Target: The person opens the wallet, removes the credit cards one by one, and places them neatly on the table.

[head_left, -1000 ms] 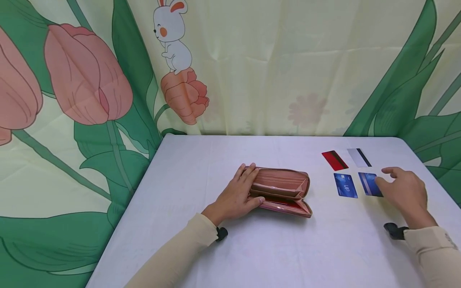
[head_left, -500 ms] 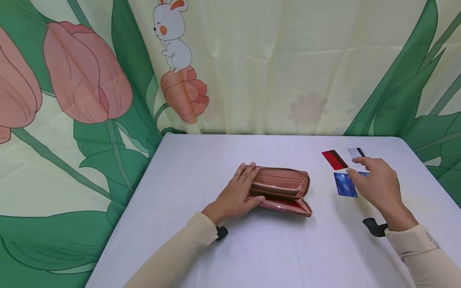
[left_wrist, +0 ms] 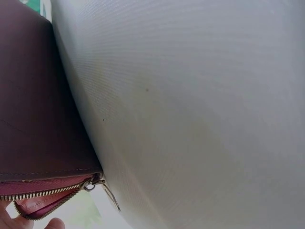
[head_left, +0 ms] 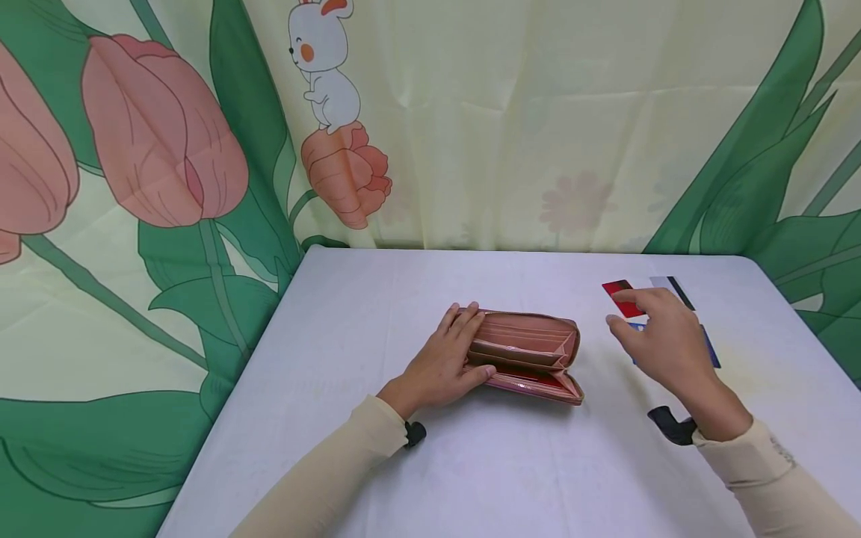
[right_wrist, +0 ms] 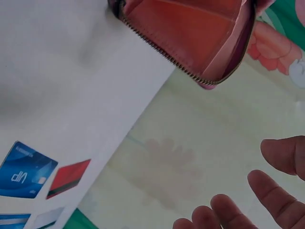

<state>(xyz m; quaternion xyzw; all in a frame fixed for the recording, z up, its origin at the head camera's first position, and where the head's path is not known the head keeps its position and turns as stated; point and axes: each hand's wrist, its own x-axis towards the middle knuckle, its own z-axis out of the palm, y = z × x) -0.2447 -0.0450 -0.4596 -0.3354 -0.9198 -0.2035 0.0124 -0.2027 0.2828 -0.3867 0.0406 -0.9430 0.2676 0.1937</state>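
Note:
A pink zip-around wallet point(head_left: 525, 336) stands unzipped on the table, its inner pockets showing. My left hand point(head_left: 433, 370) holds its left end, fingers over the far side and thumb on the near flap. In the left wrist view the wallet's brown outer side point(left_wrist: 38, 105) and brass zipper fill the left edge. My right hand point(head_left: 662, 340) hovers over the cards, thumb and fingers apart, nothing between them. Partly covered by it in the head view are a red card point(head_left: 615, 288) and a blue VIP card point(right_wrist: 26, 171). Another blue card point(head_left: 710, 350) and a silver card point(head_left: 662, 282) lie alongside.
A white cloth covers the table point(head_left: 336, 336), which ends at a straight far edge. Behind hangs a curtain point(head_left: 484, 149) printed with tulips, leaves and a rabbit. A black strap mount point(head_left: 673, 427) sticks out from my right wrist.
My right hand has moved left, from the right-hand blue card across to the VIP and red cards. My left hand and the wallet have stayed in place.

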